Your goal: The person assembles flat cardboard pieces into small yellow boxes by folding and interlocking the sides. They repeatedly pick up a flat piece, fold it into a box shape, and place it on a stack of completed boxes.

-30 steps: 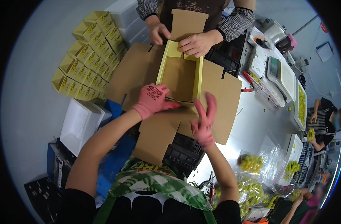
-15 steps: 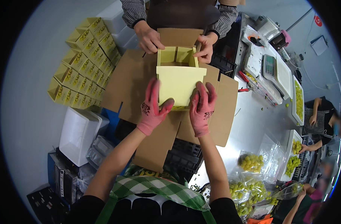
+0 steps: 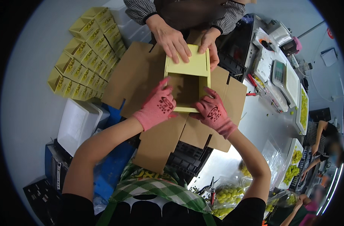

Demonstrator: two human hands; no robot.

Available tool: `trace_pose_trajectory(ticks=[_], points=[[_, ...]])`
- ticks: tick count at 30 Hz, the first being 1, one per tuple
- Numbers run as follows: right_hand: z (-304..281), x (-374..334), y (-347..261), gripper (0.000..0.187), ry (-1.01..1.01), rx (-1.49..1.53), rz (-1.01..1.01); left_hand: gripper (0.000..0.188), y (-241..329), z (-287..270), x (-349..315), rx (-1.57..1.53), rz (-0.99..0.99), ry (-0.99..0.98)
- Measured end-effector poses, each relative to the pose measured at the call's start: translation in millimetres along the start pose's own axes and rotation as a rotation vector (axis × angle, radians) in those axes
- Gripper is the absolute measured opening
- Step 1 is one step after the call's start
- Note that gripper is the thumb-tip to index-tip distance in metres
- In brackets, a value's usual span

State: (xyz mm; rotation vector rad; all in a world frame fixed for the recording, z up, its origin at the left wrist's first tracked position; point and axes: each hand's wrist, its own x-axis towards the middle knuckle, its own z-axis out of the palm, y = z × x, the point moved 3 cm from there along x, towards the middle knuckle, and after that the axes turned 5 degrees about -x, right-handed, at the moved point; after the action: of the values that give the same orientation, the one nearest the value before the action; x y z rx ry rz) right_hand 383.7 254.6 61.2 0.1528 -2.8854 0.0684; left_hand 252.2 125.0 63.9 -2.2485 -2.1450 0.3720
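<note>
A pale yellow cardboard box (image 3: 188,68) lies over a larger brown carton (image 3: 128,77) with spread flaps. Its near part is open and brown inside; a yellow panel covers the far part. In a pink glove, my left hand (image 3: 159,101) grips the near left side, fingers bent at the wall and thumb by the front edge. My right hand (image 3: 214,112), gloved alike, is closed on the near right corner. Across from me, a co-worker's one bare hand (image 3: 173,42) lies on the far panel; the other bare hand (image 3: 210,47) holds its right side.
Stacked yellow printed boxes (image 3: 93,49) stand at the left, above a white foam bin (image 3: 77,122). Black crates (image 3: 187,160) show under the carton. On the steel table (image 3: 255,124) at the right are a scale (image 3: 279,71), bagged green grapes (image 3: 228,194) and pruning shears (image 3: 209,188).
The front yellow panel has swung away to the far side, baring the near opening. My hands have closed on the near corners. The co-worker's hands have moved onto the far panel.
</note>
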Motion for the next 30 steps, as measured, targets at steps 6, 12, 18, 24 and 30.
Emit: trace_pose_trajectory(ticks=[6,12,18,24,30], points=[[-3,10,-18,0.033,-0.071,0.029,0.015,0.022,6,-8,14,-0.360,0.041,-0.168],[15,-6,-21,0.062,0.342,0.166,0.221,0.042,-5,2,43,-1.084,-0.177,-1.095],[77,-28,-18,0.087,0.165,0.479,0.712,0.086,-3,39,62,-1.078,0.238,-0.925],[99,-34,-13,0.083,0.071,0.751,0.826,0.105,-3,38,74,-1.083,0.289,-1.118],[122,-47,-15,0.085,-0.006,0.701,0.818,0.092,-2,38,85,-0.985,0.356,-1.223]])
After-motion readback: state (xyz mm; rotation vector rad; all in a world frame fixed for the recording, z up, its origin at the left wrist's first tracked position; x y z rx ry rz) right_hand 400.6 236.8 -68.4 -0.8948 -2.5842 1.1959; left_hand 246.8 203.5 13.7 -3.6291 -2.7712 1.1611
